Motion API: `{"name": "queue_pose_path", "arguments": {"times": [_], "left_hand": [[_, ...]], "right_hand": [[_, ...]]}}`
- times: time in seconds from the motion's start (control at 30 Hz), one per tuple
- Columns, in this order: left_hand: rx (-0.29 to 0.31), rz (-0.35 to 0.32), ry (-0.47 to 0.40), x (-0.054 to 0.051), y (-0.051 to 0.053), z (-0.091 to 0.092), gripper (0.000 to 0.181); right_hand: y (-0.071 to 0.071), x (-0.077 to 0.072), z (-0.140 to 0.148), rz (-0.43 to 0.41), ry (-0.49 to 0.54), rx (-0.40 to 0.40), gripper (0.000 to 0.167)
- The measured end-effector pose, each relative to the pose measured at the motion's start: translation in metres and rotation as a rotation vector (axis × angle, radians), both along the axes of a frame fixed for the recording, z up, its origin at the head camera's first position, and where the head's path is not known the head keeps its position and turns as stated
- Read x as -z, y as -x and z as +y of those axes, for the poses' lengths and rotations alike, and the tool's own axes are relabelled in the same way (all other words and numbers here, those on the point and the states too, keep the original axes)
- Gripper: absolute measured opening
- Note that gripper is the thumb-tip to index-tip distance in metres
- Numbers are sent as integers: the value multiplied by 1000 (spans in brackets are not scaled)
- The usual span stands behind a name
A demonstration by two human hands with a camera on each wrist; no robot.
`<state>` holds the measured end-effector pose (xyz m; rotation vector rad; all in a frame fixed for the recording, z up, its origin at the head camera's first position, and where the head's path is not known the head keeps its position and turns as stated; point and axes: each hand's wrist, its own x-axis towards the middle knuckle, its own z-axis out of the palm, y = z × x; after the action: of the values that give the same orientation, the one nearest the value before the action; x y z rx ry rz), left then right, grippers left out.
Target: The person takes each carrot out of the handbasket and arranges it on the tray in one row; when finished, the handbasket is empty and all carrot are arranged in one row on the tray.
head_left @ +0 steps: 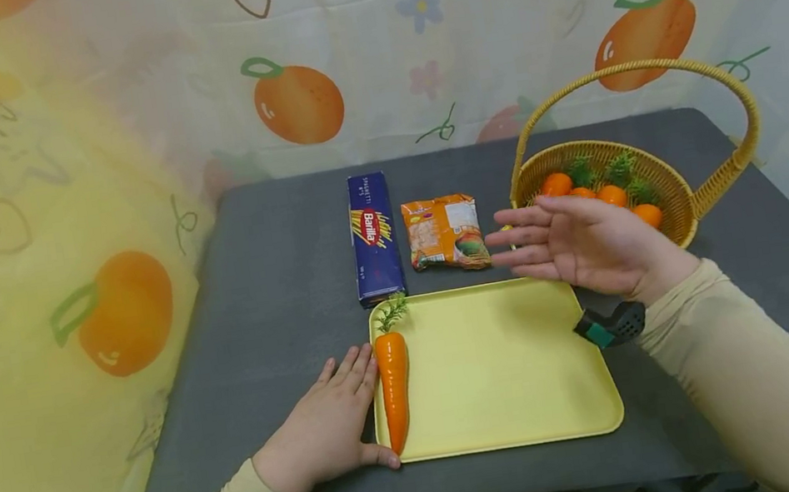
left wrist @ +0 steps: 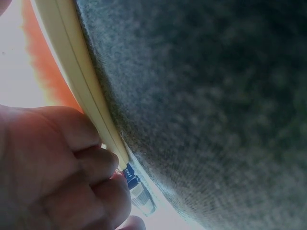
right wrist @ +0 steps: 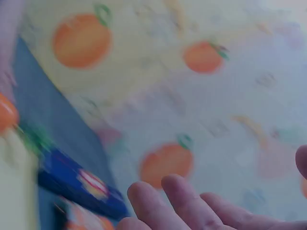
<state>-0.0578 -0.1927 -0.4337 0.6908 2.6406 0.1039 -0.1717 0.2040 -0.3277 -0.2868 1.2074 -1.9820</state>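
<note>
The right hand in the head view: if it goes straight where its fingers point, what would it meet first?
Probably the orange packet, just beyond the fingertips in the head view; the right hand seems raised, though, so it might pass above.

A dark blue Barilla spaghetti box (head_left: 377,269) lies lengthwise on a dark grey table (head_left: 265,298), with a crinkled orange packet (head_left: 430,232) just to its right, a small gap between them. Behind and along both sides hangs a pale patterned cloth (head_left: 355,16), yellower at left, printed with large oranges, outlined hearts, blue and pink flowers, and the word "happy".
</note>
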Motion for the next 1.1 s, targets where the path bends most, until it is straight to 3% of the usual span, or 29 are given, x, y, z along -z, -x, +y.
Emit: {"name": "queue_pose_path", "arguments": {"times": [0.2,0.37,0.5,0.6,0.87,1.1], "left_hand": [[-6,-3,-4,1,-1,-1,137],[-14,-9,-9,3,-2,-2,137],[-15,-10,-15,3,-1,-3,137],[-16,-7,-10,4,-1,-3,136],[-9,2,-9,4,0,-3,137],[-7,0,-9,3,1,-1,137]], "right_hand": [[31,-1,46,-219,273,127,49],[44,15,68,-393,302,287,52],[56,28,72,-518,311,385,72],[64,35,71,-565,298,424,85],[81,40,63,-622,120,529,91],[94,40,51,-614,-14,528,92]]}}
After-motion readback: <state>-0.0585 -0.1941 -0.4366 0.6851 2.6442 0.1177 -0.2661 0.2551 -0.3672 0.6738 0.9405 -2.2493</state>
